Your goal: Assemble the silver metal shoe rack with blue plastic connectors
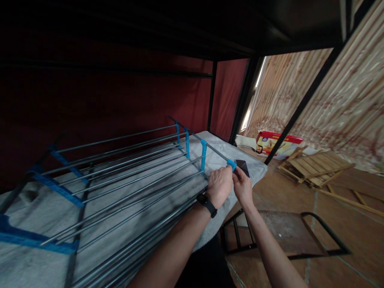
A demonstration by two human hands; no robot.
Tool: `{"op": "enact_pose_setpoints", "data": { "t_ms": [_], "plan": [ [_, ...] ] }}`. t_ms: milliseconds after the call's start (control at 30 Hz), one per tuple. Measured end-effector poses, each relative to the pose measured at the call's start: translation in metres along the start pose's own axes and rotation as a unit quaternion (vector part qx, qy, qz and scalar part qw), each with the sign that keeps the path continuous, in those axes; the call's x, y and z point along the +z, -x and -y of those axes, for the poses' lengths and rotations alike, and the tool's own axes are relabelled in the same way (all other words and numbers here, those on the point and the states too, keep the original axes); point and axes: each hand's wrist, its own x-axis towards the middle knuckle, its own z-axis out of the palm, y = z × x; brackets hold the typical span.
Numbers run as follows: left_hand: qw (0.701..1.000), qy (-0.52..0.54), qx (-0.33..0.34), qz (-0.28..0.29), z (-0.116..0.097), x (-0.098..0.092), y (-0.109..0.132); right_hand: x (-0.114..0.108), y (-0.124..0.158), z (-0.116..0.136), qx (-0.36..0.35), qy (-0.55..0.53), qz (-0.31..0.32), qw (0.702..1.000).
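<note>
A partly assembled rack of grey metal tubes [132, 170] and blue plastic brackets [203, 156] lies on a pale cloth-covered bed [220, 148]. At its right end, my left hand [220, 182], with a black watch on the wrist, is closed about a blue plastic bracket [231, 164] at the end of a dark tube. My right hand [242, 186] pinches the same bracket from the right. Both hands hide its lower part. A dark phone [243, 167] rests on the cloth just beyond my right hand. Several loose tubes [144, 236] lie in front of the rack.
A black metal frame [212, 96] stands around the bed, with a dark panel overhead. To the right on the tiled floor are a folding chair [288, 232], wooden slatted furniture [321, 166] and a red and yellow box [279, 144]. A patterned curtain [330, 92] hangs behind them.
</note>
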Motion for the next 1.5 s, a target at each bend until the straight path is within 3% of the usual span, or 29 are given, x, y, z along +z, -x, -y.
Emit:
{"op": "enact_pose_setpoints", "data": {
  "t_ms": [300, 433, 567, 667, 700, 733, 800, 833, 933, 967, 1000, 1067, 1133, 1200, 1333, 1400, 1500],
  "plan": [
    [1.0, -0.019, 0.001, -0.019, -0.001, 0.004, 0.005, 0.003, -0.001, -0.005, -0.013, -0.019, 0.013, 1.0],
    [0.997, -0.027, 0.013, -0.075, -0.004, -0.011, 0.024, -0.005, 0.004, -0.004, -0.021, -0.035, 0.017, 0.999],
    [0.985, 0.0, 0.106, -0.137, 0.006, -0.035, 0.087, -0.015, 0.034, 0.018, -0.067, -0.008, -0.079, 0.995],
    [0.971, -0.006, 0.181, -0.153, 0.029, -0.044, 0.162, -0.012, 0.071, 0.059, -0.135, -0.024, -0.181, 0.974],
    [0.966, -0.025, 0.2, -0.165, 0.038, -0.046, 0.189, -0.009, 0.085, 0.076, -0.175, -0.029, -0.199, 0.964],
    [0.962, -0.047, 0.208, -0.171, 0.048, -0.049, 0.217, -0.004, 0.098, 0.094, -0.222, -0.032, -0.17, 0.96],
    [0.958, -0.092, 0.176, -0.207, 0.065, -0.056, 0.271, 0.009, 0.123, 0.129, -0.298, -0.042, -0.023, 0.953],
    [0.955, -0.108, 0.142, -0.238, 0.073, -0.061, 0.295, 0.017, 0.134, 0.144, -0.333, -0.078, 0.015, 0.939],
    [0.939, -0.148, 0.008, -0.311, 0.09, -0.083, 0.351, 0.048, 0.16, 0.18, -0.447, -0.116, 0.175, 0.869],
    [0.917, -0.162, -0.045, -0.362, 0.096, -0.091, 0.363, 0.059, 0.167, 0.19, -0.476, -0.11, 0.217, 0.845],
    [0.882, -0.173, -0.104, -0.425, 0.102, -0.098, 0.37, 0.071, 0.173, 0.198, -0.495, -0.1, 0.246, 0.827],
    [0.778, -0.15, -0.224, -0.568, 0.119, -0.11, 0.377, 0.091, 0.185, 0.212, -0.516, -0.077, 0.285, 0.804],
    [0.691, -0.037, -0.327, -0.644, 0.141, -0.117, 0.376, 0.109, 0.197, 0.222, -0.53, -0.053, 0.32, 0.783],
    [0.668, 0.131, -0.394, -0.618, 0.162, -0.119, 0.374, 0.122, 0.209, 0.228, -0.543, -0.027, 0.348, 0.764],
    [0.674, 0.356, -0.451, -0.464, 0.187, -0.116, 0.373, 0.136, 0.223, 0.235, -0.544, 0.026, 0.357, 0.759],
    [0.646, 0.433, -0.447, -0.441, 0.189, -0.113, 0.372, 0.139, 0.225, 0.237, -0.541, 0.048, 0.361, 0.758],
    [0.607, 0.486, -0.434, -0.454, 0.187, -0.109, 0.368, 0.139, 0.223, 0.24, -0.536, 0.072, 0.381, 0.75]
  ]
}}
